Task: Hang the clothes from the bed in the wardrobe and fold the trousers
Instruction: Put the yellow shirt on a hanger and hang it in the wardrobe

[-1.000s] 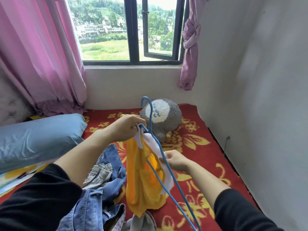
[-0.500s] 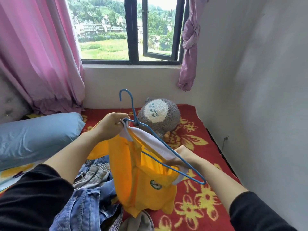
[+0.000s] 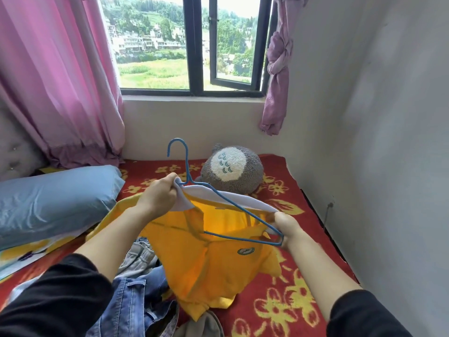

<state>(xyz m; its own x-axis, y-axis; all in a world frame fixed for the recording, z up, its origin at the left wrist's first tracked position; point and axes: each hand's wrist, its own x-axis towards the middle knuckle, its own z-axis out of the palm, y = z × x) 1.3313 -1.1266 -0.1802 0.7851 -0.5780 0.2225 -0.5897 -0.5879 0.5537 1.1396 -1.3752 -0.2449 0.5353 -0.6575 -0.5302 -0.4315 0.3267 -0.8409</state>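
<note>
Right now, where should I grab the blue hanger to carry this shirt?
Grip the bare neck under the hook of the blue hanger, coming from above. That upright stem stands clear of the yellow shirt; the left hand pinches the collar at its base, the right hand holds the far corner.

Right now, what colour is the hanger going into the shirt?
Blue. The hanger shows best in the head view, against the yellow shirt.

hanger: thin blue coated wire | shirt: matt orange cloth | plush toy: fuzzy grey | pillow: smooth blue fabric
</note>
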